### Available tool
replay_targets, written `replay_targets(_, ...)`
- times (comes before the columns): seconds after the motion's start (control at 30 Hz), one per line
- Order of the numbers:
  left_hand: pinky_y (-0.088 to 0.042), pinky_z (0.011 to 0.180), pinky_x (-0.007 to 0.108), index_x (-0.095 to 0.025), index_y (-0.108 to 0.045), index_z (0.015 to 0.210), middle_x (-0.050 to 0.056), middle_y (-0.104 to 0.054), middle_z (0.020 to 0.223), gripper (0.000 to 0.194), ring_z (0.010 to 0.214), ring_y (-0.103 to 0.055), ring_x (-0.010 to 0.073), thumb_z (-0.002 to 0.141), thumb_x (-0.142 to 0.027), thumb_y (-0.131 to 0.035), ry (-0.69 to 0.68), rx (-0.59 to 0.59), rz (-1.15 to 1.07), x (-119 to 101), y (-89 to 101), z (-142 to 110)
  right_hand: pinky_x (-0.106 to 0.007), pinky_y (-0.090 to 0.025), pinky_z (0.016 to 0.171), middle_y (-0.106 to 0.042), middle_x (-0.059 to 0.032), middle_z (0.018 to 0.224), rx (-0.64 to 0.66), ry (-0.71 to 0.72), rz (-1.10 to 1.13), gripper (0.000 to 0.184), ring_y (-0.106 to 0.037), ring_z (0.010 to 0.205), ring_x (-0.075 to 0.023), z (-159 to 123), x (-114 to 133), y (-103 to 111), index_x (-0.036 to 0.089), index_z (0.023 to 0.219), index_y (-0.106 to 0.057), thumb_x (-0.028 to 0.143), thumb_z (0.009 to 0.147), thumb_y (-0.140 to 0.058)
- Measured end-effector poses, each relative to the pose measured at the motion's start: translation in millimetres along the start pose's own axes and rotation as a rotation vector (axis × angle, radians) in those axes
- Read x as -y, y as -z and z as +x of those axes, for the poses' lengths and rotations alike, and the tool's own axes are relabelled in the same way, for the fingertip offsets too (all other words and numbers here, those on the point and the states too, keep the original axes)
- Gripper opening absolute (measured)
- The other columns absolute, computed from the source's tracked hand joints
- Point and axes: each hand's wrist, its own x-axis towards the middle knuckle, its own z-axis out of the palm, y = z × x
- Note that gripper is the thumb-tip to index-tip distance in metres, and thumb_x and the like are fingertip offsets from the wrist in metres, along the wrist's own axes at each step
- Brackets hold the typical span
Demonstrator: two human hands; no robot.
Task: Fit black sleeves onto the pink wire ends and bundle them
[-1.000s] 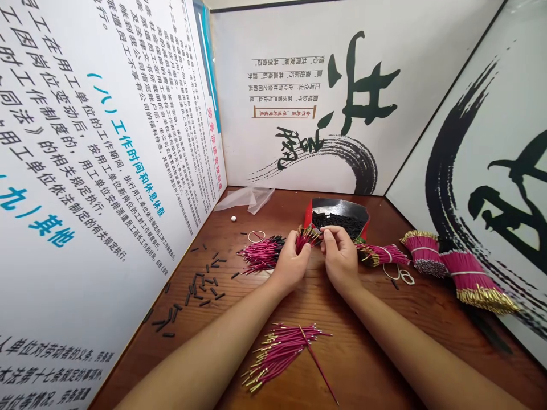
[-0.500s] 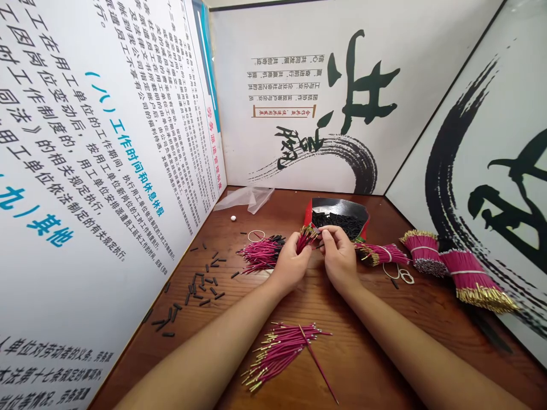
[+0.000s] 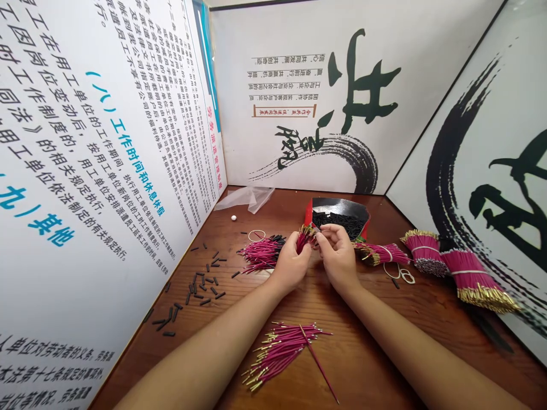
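Left hand (image 3: 293, 263) grips a bundle of thin, gold-tipped magenta wires (image 3: 305, 239) over the brown wooden table (image 3: 337, 341); right hand (image 3: 340, 259) works at the tips — whether gripping anything, cannot tell. Next move seemingly calls for steady holding.

left grip (image 3: 294, 261), right grip (image 3: 339, 257), tapering forearms (image 3: 222, 336) (all bare)

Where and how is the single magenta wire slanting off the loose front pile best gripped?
Its near half, I'd say: pinch the single magenta wire from the right. Its far end overlaps the loose pile, but this thin, straight stretch lies outside it over the tabletop.
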Motion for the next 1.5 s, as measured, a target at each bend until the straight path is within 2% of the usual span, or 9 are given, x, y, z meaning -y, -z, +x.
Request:
replay_targets(0.17, -0.045, 0.093, 0.031, -0.016, -0.056, 0.096, 0.004, -0.060, 0.091, 0.010, 0.090, -0.057, 0.0163, 0.087, -0.020, -0.054, 0.012, -0.020, -0.006, 0.6, 0.0, 0.5, -0.032, -0.052, 0.070, -0.066, -0.0014, 0.081, 0.024, 0.023, 0.020, 0.034, -0.064, 0.073, -0.0169, -0.3, -4.6, -0.9, 0.022, 0.094, -0.055, 0.041, 0.075, -0.075)
replay_targets(0.3, -0.045, 0.092, 0.032, -0.016, -0.055, 0.097, 0.004, -0.060, 0.092, 0.010, 0.093, -0.056, 0.0174, 0.088, -0.018, -0.052, 0.019, -0.024, -0.004, -0.4, 0.5, 0.2, -0.031, -0.051, 0.068, -0.065, -0.0003, 0.078, 0.039, 0.019, 0.020, 0.039, -0.062, 0.072, -0.0162, 0.1, -5.9, -2.0, 0.022, 0.097, -0.054, 0.042, 0.072, -0.078)
replay_targets(0.73, -0.043, 0.090, 0.032, -0.016, -0.053, 0.096, 0.005, -0.059, 0.094, 0.009, 0.093, -0.055, 0.0182, 0.088, -0.018, -0.052, 0.034, -0.015, 0.022, 0.7, 0.8, 0.6, -0.030, -0.051, 0.069, -0.067, 0.0000, 0.076, 0.040, -0.046, 0.086, 0.043, -0.062, 0.070, -0.0150, 2.5, -6.1, 0.5, 0.021, 0.089, -0.056, 0.044, 0.066, -0.084)
replay_targets(0.93, -0.043, 0.089, 0.033, -0.015, -0.053, 0.099, 0.007, -0.059, 0.097, 0.011, 0.091, -0.053, 0.0180, 0.089, -0.016, -0.049, 0.039, -0.008, 0.030, 0.2, 0.7, 0.5, -0.031, -0.051, 0.067, -0.065, -0.0005, 0.075, 0.073, -0.031, 0.064, 0.041, -0.061, 0.070, -0.0165, 2.2, -7.0, 0.8, 0.022, 0.086, -0.056, 0.048, 0.067, -0.082)
replay_targets(1.1, -0.043, 0.090, 0.032, -0.015, -0.053, 0.097, 0.005, -0.059, 0.094, 0.009, 0.092, -0.054, 0.0180, 0.089, -0.015, -0.050, 0.021, -0.009, 0.018, 0.7, 1.3, 0.3, -0.032, -0.051, 0.068, -0.064, -0.0006, 0.077, 0.076, -0.018, 0.044, 0.037, -0.060, 0.071, -0.0170, 1.8, -9.4, -0.2, 0.023, 0.088, -0.055, 0.044, 0.070, -0.079)
replay_targets(1.2, -0.043, 0.091, 0.031, -0.016, -0.053, 0.099, 0.005, -0.059, 0.096, 0.009, 0.094, -0.055, 0.0169, 0.090, -0.017, -0.051, 0.018, -0.003, -0.015, 2.2, 1.3, 0.8, -0.034, -0.052, 0.072, -0.063, -0.0011, 0.082, 0.051, 0.020, 0.008, 0.031, -0.061, 0.076, -0.0181, 2.4, -9.2, 0.7, 0.023, 0.094, -0.054, 0.039, 0.076, -0.073)
replay_targets(1.33, -0.044, 0.087, 0.027, -0.018, -0.052, 0.097, 0.003, -0.060, 0.095, 0.011, 0.092, -0.055, 0.0148, 0.089, -0.023, -0.057, 0.047, -0.021, -0.042, 4.8, 1.9, 1.3, -0.037, -0.050, 0.082, -0.063, -0.0046, 0.096, -0.002, 0.138, -0.093, 0.020, -0.061, 0.091, -0.0200, 2.6, -5.9, 4.3, 0.024, 0.101, -0.056, 0.031, 0.083, -0.060)
replay_targets(1.5, -0.043, 0.089, 0.028, -0.018, -0.051, 0.098, 0.003, -0.059, 0.098, 0.013, 0.094, -0.055, 0.0156, 0.089, -0.026, -0.056, 0.051, -0.016, -0.028, 6.2, 2.6, 0.4, -0.037, -0.047, 0.081, -0.065, -0.0065, 0.107, 0.097, 0.289, -0.326, 0.025, -0.058, 0.098, -0.0222, -0.3, -1.8, 6.9, 0.023, 0.108, -0.064, 0.025, 0.085, -0.055)
